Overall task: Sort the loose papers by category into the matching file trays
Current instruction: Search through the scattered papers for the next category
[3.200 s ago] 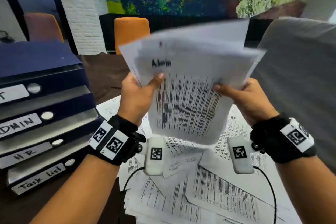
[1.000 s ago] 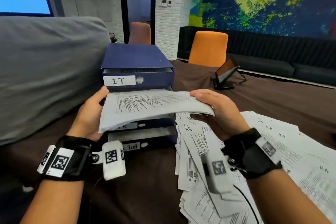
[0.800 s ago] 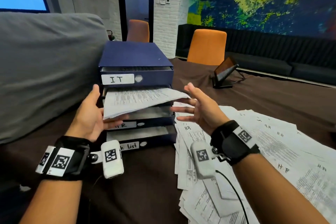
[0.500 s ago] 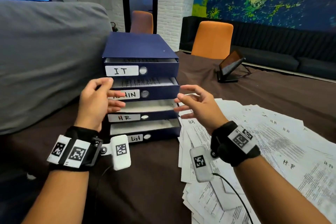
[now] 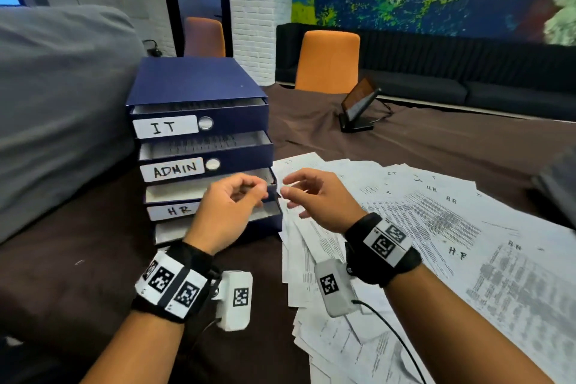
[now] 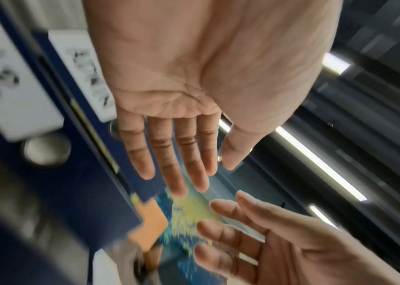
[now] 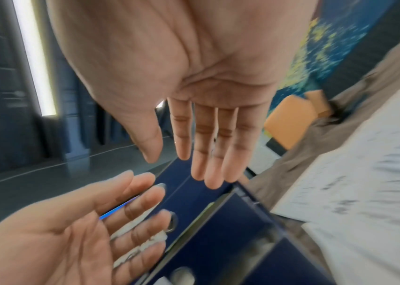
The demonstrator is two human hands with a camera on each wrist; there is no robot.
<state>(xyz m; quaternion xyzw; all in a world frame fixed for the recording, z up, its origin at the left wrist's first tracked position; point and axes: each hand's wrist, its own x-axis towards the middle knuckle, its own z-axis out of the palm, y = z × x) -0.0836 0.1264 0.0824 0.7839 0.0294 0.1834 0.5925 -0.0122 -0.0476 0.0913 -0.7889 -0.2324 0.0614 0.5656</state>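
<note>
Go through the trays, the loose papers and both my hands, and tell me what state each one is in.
IT tray: holds sheets.
ADMIN tray: holds sheets.
HR tray: contents unclear.
Loose papers: spread on table.
Left hand: empty, fingers relaxed.
Right hand: empty, fingers relaxed.

We find the file trays (image 5: 202, 146) stacked at the left of the bench (image 5: 436, 146), loose papers (image 5: 436, 227) spread to their right. A tablet stand (image 5: 358, 109) sits farther back, chairs (image 5: 327, 59) behind it.
</note>
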